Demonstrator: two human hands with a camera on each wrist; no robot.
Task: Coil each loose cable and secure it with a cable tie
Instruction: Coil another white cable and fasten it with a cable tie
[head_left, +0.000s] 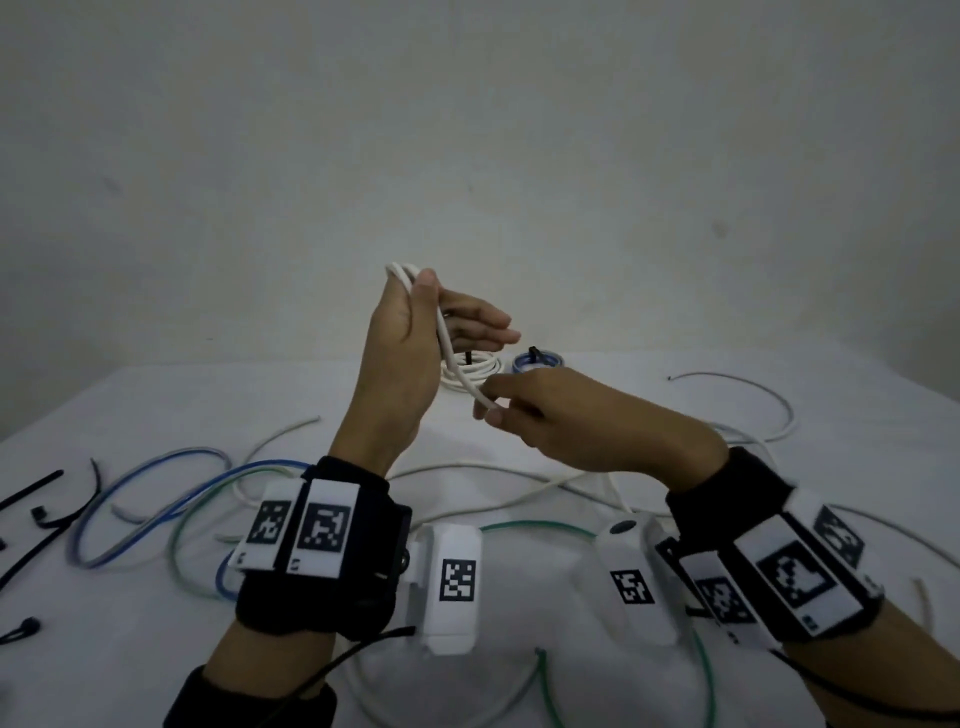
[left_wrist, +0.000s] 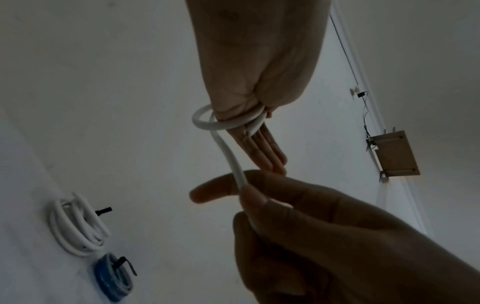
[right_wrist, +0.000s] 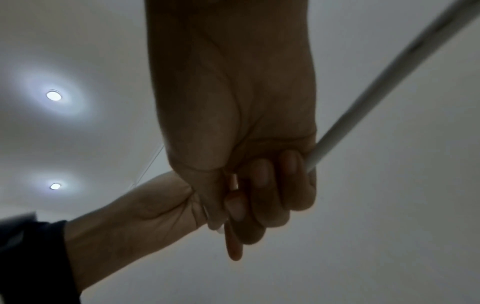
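My left hand is raised above the table, fingers straight, with a white cable looped around it. Its thumb pins the loops against the palm. In the left wrist view the white cable circles the base of the left hand's fingers and runs down to my right hand. My right hand pinches the cable just below and right of the left hand. The cable trails away from the right hand toward the table.
A tied white coil and a tied blue coil lie at the back of the white table. Loose blue, green and grey cables sprawl across it. Black cable ties lie at the left edge.
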